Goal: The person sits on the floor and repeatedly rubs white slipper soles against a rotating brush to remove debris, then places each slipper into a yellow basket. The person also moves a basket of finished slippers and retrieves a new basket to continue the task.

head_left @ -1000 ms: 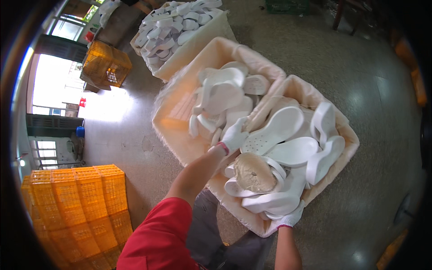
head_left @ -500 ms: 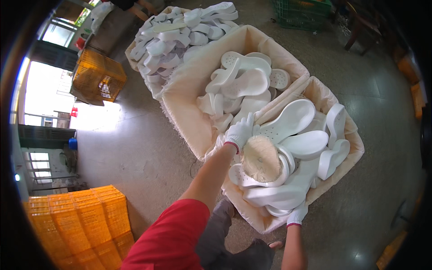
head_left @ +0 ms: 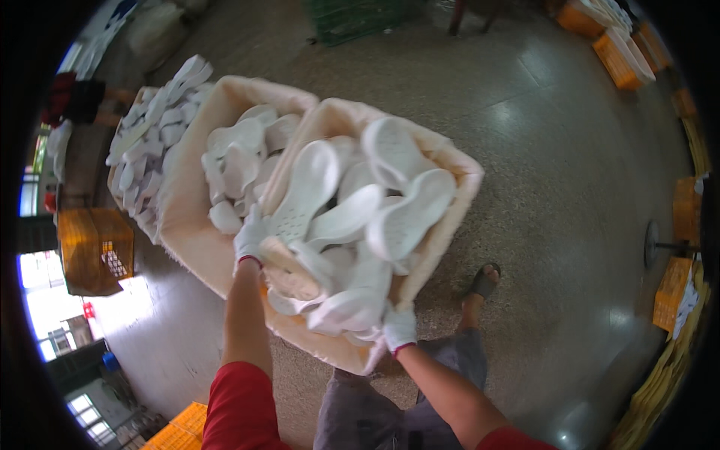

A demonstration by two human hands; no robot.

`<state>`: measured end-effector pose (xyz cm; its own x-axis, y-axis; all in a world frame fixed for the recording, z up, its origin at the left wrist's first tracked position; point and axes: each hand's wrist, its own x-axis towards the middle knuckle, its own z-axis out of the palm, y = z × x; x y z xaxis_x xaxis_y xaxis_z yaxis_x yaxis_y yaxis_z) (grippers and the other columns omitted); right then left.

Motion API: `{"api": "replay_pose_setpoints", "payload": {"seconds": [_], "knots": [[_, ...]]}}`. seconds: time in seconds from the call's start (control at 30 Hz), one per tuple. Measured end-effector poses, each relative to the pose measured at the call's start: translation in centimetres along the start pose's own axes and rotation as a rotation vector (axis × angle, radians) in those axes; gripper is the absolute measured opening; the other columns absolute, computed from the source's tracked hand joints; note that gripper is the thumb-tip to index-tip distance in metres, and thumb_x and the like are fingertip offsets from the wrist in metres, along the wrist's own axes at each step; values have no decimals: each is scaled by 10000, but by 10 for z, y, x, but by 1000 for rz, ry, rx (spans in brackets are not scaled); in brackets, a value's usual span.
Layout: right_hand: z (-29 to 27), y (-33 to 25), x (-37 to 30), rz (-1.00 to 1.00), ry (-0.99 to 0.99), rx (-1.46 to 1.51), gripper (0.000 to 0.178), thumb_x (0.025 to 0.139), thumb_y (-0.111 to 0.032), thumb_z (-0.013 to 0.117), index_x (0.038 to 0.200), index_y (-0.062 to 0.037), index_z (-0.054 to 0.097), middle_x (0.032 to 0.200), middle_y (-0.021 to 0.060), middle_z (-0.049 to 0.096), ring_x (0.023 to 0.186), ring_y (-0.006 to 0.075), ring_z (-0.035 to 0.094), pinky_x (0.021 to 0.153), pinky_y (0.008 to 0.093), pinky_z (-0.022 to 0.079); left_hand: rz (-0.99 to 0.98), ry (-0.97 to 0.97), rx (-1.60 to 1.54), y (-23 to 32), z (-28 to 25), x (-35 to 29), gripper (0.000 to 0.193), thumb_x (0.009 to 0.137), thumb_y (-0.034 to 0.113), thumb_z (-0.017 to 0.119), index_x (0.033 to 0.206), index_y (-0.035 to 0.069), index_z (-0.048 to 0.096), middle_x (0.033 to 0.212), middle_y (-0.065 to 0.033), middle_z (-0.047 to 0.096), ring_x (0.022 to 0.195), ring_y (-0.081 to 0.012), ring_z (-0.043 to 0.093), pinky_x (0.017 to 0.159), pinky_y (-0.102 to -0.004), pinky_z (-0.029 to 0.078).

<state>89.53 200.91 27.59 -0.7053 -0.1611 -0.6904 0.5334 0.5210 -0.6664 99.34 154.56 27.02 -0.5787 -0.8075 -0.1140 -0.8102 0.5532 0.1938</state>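
Observation:
A cloth-lined bin (head_left: 454,191) is before me, heaped with white foam shoe soles (head_left: 305,180), some with small holes. My left hand (head_left: 252,234), in a white glove, is closed over its left rim, where a second lined bin (head_left: 187,169) with more soles adjoins it. At the near right corner, my gloved right hand (head_left: 400,328) grips the rim; its fingertips are partly hidden. Beside my left hand a beige, rough-faced pad (head_left: 292,279) rests tilted on the soles. Motion blurs the heap slightly.
A third heap of white pieces (head_left: 154,135) stands far left, with an orange crate (head_left: 94,244) nearby. More orange crates (head_left: 622,64) line the right side. A stand with a round base (head_left: 651,244) is at right. A green crate (head_left: 352,19) sits at the back.
My view has swung right, so the bins appear farther left. The near bin has turned, with both hands still at its rim. My right foot now shows out to the right.

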Motion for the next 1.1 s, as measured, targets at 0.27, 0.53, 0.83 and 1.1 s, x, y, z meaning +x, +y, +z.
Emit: {"api": "replay_pose_setpoints", "payload": {"seconds": [0.27, 0.53, 0.83, 1.1], "knots": [[-184, -98, 94, -157, -1028, -664, 643, 1010, -581, 673, 1360, -45, 731, 1386, 251, 719, 1264, 407, 695, 1057, 469, 534, -402, -183, 144, 59, -133, -50, 449, 968, 374, 701, 1311, 88, 665, 1231, -246, 767, 1176, -481, 715, 985, -571, 559], [-682, -191, 214, 73, 272, -195, 334, 999, -237, 618, 1210, -48, 796, 1242, 252, 755, 1101, 417, 727, 937, 464, 560, -420, -771, 449, 154, -145, -220, 443, 1068, 429, 552, 1219, 104, 812, 1295, -186, 780, 1172, -331, 770, 950, -477, 617], [-831, -240, 171, 485, -574, -2005, 382, 1033, -447, 585, 1264, -237, 804, 1386, 14, 762, 1310, 244, 707, 953, 450, 614, 123, -688, 44, 433, -163, 71, 430, 1078, 337, 531, 1283, 42, 766, 1338, -253, 735, 1298, -404, 681, 1110, -501, 512], [-584, -371, 273, 245, -314, -1014, 299, 903, -366, 697, 1129, -217, 823, 1155, 116, 815, 1117, 346, 780, 929, 505, 626, 39, 232, -343, 524, -391, 531, 322, 1055, 329, 637, 1152, 34, 724, 1141, -258, 761, 1139, -458, 711, 976, -525, 557]]}}
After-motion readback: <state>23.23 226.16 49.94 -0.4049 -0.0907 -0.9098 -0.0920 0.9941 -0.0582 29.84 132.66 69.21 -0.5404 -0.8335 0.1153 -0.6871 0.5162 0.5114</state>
